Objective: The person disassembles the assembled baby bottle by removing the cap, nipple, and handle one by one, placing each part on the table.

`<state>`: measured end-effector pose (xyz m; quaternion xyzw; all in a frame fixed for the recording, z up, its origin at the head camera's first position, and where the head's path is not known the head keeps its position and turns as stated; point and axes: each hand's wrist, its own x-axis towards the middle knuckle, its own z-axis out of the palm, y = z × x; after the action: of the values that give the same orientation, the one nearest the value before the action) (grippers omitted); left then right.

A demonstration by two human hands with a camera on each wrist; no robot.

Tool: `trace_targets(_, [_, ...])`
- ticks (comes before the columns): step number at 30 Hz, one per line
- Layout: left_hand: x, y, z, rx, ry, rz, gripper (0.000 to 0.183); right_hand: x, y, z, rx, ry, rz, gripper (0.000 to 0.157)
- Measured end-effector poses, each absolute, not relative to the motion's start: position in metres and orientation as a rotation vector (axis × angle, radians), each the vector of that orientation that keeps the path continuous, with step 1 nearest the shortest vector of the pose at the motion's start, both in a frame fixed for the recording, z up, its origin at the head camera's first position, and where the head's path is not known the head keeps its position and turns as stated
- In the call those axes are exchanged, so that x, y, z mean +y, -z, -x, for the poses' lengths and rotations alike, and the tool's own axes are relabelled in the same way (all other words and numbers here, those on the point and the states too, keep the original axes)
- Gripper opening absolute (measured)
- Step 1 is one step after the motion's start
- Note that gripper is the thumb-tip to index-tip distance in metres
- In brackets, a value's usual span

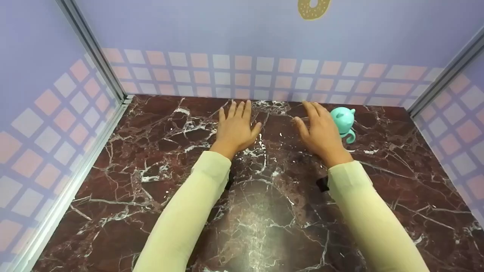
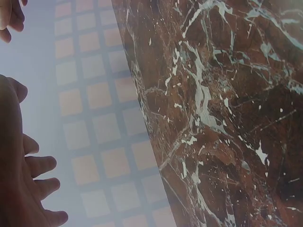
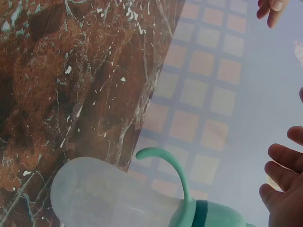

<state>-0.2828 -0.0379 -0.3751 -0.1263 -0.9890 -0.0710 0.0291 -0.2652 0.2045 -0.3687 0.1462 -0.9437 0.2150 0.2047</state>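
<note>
My left hand (image 1: 237,130) is held out palm down over the far part of the table, its fingers spread and nothing in them. To its right, my right hand (image 1: 320,132) reaches forward with straight fingers and holds nothing. Just beyond the right hand's outer side stands a baby bottle (image 1: 343,120) with a teal cap and a curved teal handle. The right wrist view reveals the bottle's translucent whitish body (image 3: 118,194); in the head view the hand and cap hide most of it.
A dark red marble-patterned tabletop (image 1: 151,211) with white veins lies beneath both arms. Lilac panels with pink and white squares (image 1: 242,79) close it in at the back and both sides. Metal rails (image 1: 90,45) run along the corners.
</note>
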Motion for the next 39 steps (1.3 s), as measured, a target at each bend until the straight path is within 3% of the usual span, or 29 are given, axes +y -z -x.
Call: trace_targets(39, [-0.006, 0.373, 0.278, -3.068, 0.275, 0.509, 0.078, 0.247, 0.354, 0.265, -2.591, -0.643, -0.295, 0.052])
